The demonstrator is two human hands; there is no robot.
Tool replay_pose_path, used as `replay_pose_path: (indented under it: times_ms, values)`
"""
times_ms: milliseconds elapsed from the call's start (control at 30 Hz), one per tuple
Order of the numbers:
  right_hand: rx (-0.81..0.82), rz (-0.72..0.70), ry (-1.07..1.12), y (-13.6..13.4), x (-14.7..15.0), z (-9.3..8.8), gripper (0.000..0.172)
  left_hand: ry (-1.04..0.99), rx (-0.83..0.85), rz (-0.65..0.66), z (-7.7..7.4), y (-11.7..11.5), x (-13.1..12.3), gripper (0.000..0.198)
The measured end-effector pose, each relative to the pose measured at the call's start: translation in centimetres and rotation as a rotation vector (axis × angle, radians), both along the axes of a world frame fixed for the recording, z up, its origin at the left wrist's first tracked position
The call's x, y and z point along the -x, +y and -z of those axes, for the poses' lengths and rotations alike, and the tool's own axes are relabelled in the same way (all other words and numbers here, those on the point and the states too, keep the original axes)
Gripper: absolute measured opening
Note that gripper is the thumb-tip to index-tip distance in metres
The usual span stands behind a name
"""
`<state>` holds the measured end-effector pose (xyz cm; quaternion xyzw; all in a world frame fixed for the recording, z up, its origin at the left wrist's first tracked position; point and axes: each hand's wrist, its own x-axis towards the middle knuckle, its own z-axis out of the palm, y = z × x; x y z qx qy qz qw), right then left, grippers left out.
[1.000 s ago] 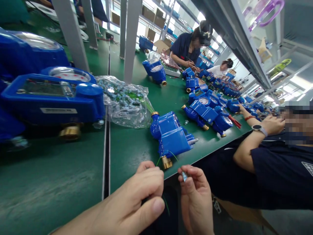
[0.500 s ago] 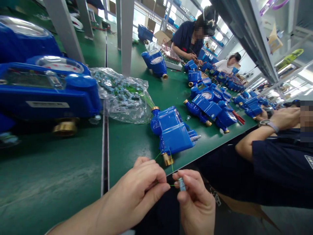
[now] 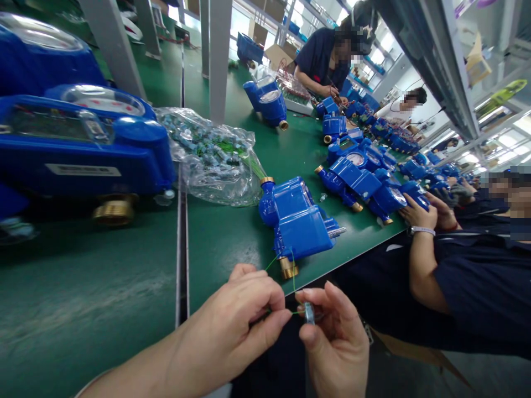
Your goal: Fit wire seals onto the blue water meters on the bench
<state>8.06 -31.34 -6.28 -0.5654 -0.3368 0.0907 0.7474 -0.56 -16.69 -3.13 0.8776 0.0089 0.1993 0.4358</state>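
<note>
Before me on the green table [image 3: 224, 243] lies a blue water meter [image 3: 301, 229] with brass threaded ends. A thin green wire [image 3: 294, 276] loops from its lower end down to my hands. My left hand [image 3: 244, 315] pinches the wire between thumb and fingers. In my right hand [image 3: 338, 337] a small grey-blue seal tag [image 3: 308, 313] sits between thumb and fingertips, and the wire runs into it. Left of the meter, a clear plastic bag [image 3: 207, 160] holds many similar tags with green wires.
Large blue meters [image 3: 83, 149] stand close on the left. A cluster of blue meters [image 3: 360, 177] lies to the right, beside a co-worker's hands [image 3: 425, 213] holding one. Grey posts [image 3: 217, 66] rise from the table, and another person [image 3: 327, 61] works further back.
The view has shifted slightly. My right hand's fingers have opened out a little around the seal tag. The co-worker on the right has lowered their hands onto a blue meter.
</note>
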Motion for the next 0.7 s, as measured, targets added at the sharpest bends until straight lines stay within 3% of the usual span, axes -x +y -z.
replay_pose_path:
  times_ms: [267,500,700]
  values:
    - [0.011,0.005,-0.078,0.0,0.1,0.2,0.043,0.021,-0.033,0.040,-0.2,0.2,-0.1,0.015]
    - [0.068,0.055,-0.375,-0.7,-0.1,1.8,0.055,0.027,-0.020,0.046,0.0,0.1,0.0,0.016]
    - [0.078,0.076,-0.299,-0.7,-0.1,1.7,0.052,0.022,-0.030,0.039,0.0,0.2,0.0,0.016]
